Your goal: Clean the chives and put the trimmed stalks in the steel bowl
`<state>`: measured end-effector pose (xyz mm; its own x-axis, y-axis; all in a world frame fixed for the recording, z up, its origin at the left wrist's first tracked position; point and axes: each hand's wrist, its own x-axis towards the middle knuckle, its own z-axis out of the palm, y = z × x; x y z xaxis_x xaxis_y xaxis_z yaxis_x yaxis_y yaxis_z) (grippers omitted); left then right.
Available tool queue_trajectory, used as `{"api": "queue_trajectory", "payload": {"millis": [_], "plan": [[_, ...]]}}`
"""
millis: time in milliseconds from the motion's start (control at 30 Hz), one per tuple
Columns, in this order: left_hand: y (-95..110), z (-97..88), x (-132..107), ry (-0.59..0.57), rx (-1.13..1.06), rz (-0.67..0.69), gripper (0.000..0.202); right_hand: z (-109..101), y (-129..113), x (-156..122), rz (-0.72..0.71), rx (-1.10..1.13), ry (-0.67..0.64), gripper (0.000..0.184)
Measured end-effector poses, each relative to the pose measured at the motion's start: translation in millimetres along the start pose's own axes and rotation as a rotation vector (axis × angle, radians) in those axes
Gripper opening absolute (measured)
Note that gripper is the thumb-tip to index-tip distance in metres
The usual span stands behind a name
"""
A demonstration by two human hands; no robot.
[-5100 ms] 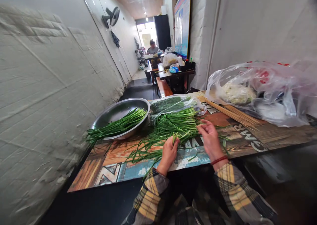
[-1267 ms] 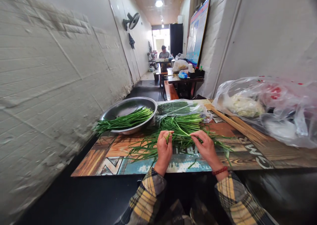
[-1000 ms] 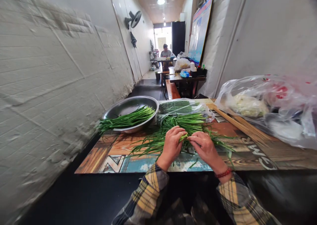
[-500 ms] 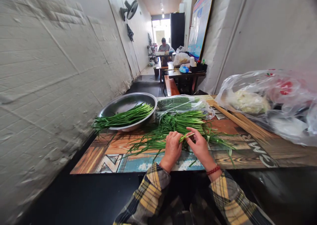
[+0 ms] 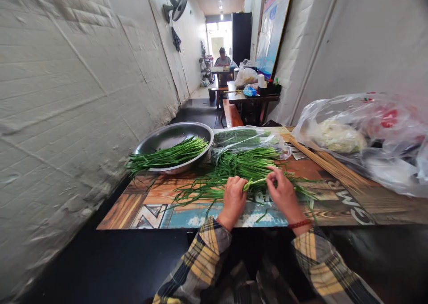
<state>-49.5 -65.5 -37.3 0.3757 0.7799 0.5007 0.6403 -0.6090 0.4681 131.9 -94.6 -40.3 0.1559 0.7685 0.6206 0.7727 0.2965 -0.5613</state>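
My left hand is closed around a few garlic chives, their pale stem ends pointing right. At the tip of those stems, the thumb and fingers of my right hand are drawn together in a pinch; the exact contact is small to see. Beyond both hands lies a loose pile of garlic chives on the wood-patterned tabletop. A metal basin at the left holds another bunch of chives, with green leaves hanging over its rim.
Behind the pile, a clear plastic bag contains more greens. Wooden skewers lie to the right, beside a large plastic bag with pale contents. Farther back are a table, a bench and a seated person.
My right hand has moved right, away from my left hand, along the stems to their tips. My left hand keeps its hold in nearly the same place. The view has shifted slightly.
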Motion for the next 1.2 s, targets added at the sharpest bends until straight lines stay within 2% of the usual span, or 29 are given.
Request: {"api": "queue_trajectory", "payload": {"millis": [67,133,200,333,433,500,600,700,867,1000,1100,1200], "plan": [[-1.2,0.7,-0.4,0.004,-0.013,0.001,0.017,-12.3,16.7,1.9,0.024,-0.069,0.073,0.028],[-1.9,1.7,-0.3,0.005,-0.028,-0.004,0.017,-24.4,28.3,3.7,-0.015,-0.151,0.050,0.025],[-1.8,2.3,0.1,0.008,-0.043,-0.012,0.016,-32.8,29.2,5.4,-0.059,-0.211,0.011,0.026],[-0.5,1.6,0.6,0.015,-0.059,-0.014,0.015,-30.0,1.1,9.3,-0.174,-0.174,-0.040,0.026],[-0.9,1.0,0.5,0.011,-0.057,-0.010,0.016,-16.1,-21.9,10.1,-0.237,-0.196,-0.178,0.019],[-1.8,1.3,0.1,0.018,-0.061,-0.013,0.016,-6.5,-27.9,7.9,-0.225,-0.211,-0.238,0.016],[-2.6,2.3,-0.4,0.038,-0.074,-0.014,0.015,4.8,-25.8,1.9,-0.158,-0.116,-0.206,0.017],[-2.3,3.4,-0.3,0.043,-0.102,-0.010,0.016,13.3,-23.2,-2.4,-0.050,0.128,-0.111,0.021],[-2.2,4.7,0.4,0.034,-0.118,-0.011,0.018,32.5,-29.4,-0.3,0.280,0.490,0.001,0.026],[-4.4,5.6,-0.3,0.043,-0.102,-0.031,0.019,38.5,-21.9,6.5,0.541,0.665,0.208,0.033],[-5.7,5.8,-0.2,0.059,-0.110,-0.048,0.020,24.5,-8.2,11.7,0.557,0.643,0.295,0.035],[-5.7,5.5,1.0,0.055,-0.116,-0.047,0.021,4.6,-2.6,14.2,0.453,0.510,0.223,0.036]]}}
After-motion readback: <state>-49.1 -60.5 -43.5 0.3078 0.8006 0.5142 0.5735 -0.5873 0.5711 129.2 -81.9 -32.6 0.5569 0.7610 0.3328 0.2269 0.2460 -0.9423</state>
